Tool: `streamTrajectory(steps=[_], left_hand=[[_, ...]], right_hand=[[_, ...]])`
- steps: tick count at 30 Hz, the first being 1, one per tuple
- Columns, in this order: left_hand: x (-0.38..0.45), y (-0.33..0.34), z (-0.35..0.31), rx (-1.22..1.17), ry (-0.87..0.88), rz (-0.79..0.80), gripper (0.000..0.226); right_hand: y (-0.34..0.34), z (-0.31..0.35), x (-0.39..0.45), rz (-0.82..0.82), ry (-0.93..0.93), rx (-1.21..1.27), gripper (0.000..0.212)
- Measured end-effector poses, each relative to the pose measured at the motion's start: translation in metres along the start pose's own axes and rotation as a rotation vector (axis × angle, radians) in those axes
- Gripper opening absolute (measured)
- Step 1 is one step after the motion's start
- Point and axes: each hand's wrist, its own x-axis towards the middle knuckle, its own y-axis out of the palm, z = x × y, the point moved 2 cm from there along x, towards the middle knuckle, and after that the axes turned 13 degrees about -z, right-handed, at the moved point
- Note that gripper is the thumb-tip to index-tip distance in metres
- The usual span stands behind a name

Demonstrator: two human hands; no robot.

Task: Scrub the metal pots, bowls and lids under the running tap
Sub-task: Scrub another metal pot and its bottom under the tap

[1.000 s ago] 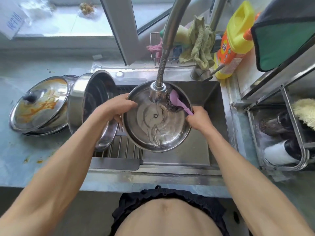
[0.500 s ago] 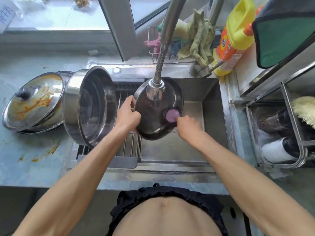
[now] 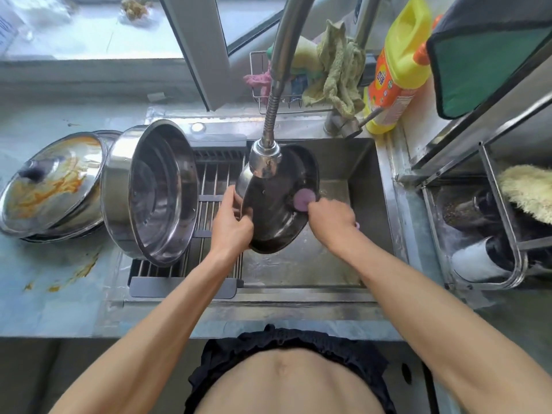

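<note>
Steel bowl (image 3: 277,216): tilted on edge over the sink (image 3: 364,180), just under the tap head (image 3: 265,161), inside facing right.
Left hand (image 3: 231,224): grip curled round the bowl's left rim, thumb on the outer side.
Right hand (image 3: 331,218): grip closed round the brush's handle; a bit of purple handle shows past the palm.
Brush (image 3: 304,199): purple round head pressed to the bowl's inner wall, at its right side.
Tap: flexible metal hose coming down from above the sink; whether water flows cannot be told.
Pot (image 3: 155,189): large steel one lying on its side on the rack (image 3: 215,180) left of the bowl, mouth toward the camera.
Lid (image 3: 50,183): left of the pot on the counter (image 3: 59,288), smeared orange, resting on stacked metalware.
Counter: orange smears in front of the lid.
Bottle (image 3: 394,67): yellow, behind the sink's right corner.
Cloth (image 3: 337,70): greenish, hung in a wire basket behind the tap.
Shelf (image 3: 490,234): right of the sink, holding dark things and a pale scrubber.
</note>
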Motion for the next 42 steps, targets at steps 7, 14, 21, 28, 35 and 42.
streamTrajectory(steps=[7, 14, 21, 28, 35, 42], left_hand=[[0.009, 0.003, -0.010, -0.050, -0.035, -0.048, 0.017], [0.009, 0.003, -0.005, -0.083, 0.029, -0.141, 0.015], [0.013, -0.003, 0.004, -0.027, -0.169, 0.024, 0.011], [0.008, 0.012, 0.001, -0.156, -0.294, 0.032, 0.017], [0.004, 0.020, -0.001, -0.093, -0.067, -0.058, 0.014], [0.003, 0.012, -0.001, 0.075, -0.149, 0.152, 0.021]], right_hand=[[0.001, 0.005, 0.000, 0.034, 0.007, 0.039, 0.042], [-0.011, 0.029, -0.005, 0.440, 0.211, 0.956, 0.047], [-0.003, -0.001, 0.009, 0.080, 0.000, 0.124, 0.042], [-0.003, -0.004, 0.002, 0.061, -0.012, -0.007, 0.040], [-0.008, 0.024, -0.022, 0.380, 0.114, 0.719, 0.043], [-0.009, -0.013, -0.008, 0.072, -0.051, -0.080, 0.040]])
